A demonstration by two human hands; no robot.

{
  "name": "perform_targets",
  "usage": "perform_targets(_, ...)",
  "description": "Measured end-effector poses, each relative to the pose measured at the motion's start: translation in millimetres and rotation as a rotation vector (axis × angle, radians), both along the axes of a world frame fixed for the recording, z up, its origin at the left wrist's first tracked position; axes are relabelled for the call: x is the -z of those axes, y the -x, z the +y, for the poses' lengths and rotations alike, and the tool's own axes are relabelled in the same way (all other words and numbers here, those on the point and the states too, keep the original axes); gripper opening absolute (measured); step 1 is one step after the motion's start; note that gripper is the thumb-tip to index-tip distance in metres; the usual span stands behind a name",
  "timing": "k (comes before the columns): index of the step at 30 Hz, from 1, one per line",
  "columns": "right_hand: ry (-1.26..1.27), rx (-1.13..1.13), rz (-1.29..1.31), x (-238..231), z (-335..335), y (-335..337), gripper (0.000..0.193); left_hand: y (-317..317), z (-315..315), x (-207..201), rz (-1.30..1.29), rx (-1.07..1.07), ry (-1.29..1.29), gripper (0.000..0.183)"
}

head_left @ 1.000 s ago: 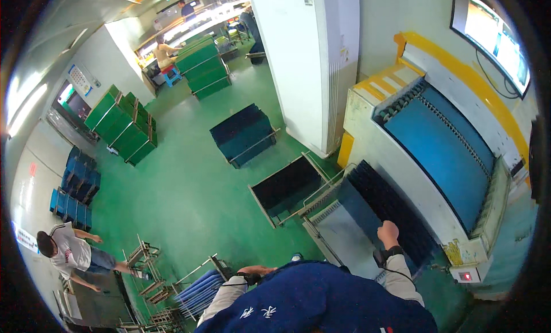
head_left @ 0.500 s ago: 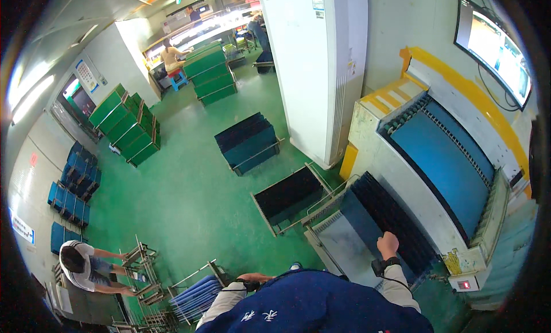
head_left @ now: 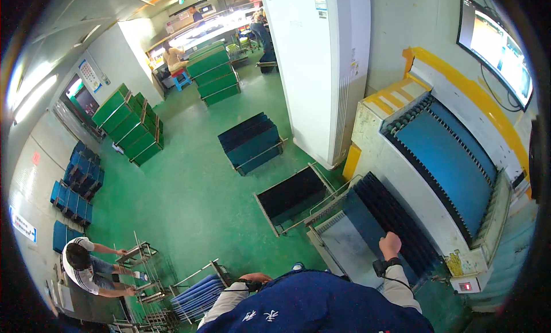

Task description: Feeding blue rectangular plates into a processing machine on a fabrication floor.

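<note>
My right hand (head_left: pixel 390 245) is closed at the upper edge of the nearest dark blue panel (head_left: pixel 363 221), its fingers curled. Behind that panel, several more dark panels (head_left: pixel 381 204) stand in a row in a metal rack (head_left: pixel 319 221). A bare grey base (head_left: pixel 344 241) shows in the rack on the near left side of the panels. My left hand (head_left: pixel 256 277) is low beside my blue garment, close to my body; its fingers are partly hidden.
A roller machine (head_left: pixel 442 161) carries a blue panel at right. Racks of dark panels (head_left: pixel 252 143) and green panels (head_left: pixel 215 75) stand on the floor. Bluish panels (head_left: pixel 198 298) sit in a rack at lower left, near a co-worker (head_left: pixel 83 264) gripping metal frames. A tall white cabinet (head_left: pixel 310 75) stands ahead.
The whole view has shifted slightly to the right. My right hand stays at the same panel edge, and my left hand remains by my body.
</note>
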State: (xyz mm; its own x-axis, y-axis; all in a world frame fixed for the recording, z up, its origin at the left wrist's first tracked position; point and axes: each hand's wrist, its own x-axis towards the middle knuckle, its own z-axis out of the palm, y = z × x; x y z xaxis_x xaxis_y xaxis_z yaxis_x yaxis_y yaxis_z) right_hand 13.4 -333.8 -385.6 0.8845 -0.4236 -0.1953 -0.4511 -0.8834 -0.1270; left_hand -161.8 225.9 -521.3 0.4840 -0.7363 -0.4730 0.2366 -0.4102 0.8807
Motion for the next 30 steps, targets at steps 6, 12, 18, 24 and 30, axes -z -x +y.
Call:
perform_targets(6,-0.018,0.006,-0.005,-11,6,-1,0.023,3,5,20,-0.117,0.043,-0.013,0.041)
perform_targets(12,-0.015,0.003,-0.001,-7,4,-1,0.023,0,-5,7,0.235,-0.083,-0.196,0.043)
perform_targets(18,-0.015,0.011,-0.040,-6,2,1,0.025,-8,-26,-33,0.491,-0.278,-0.335,0.049)
perform_targets(24,-0.034,-0.016,-0.056,-3,2,1,0.024,-2,-14,-3,0.411,-0.241,-0.295,0.044)
perform_targets(30,-0.037,-0.062,-0.027,10,-11,-3,0.027,-8,-22,-30,0.439,-0.126,-0.363,0.032)
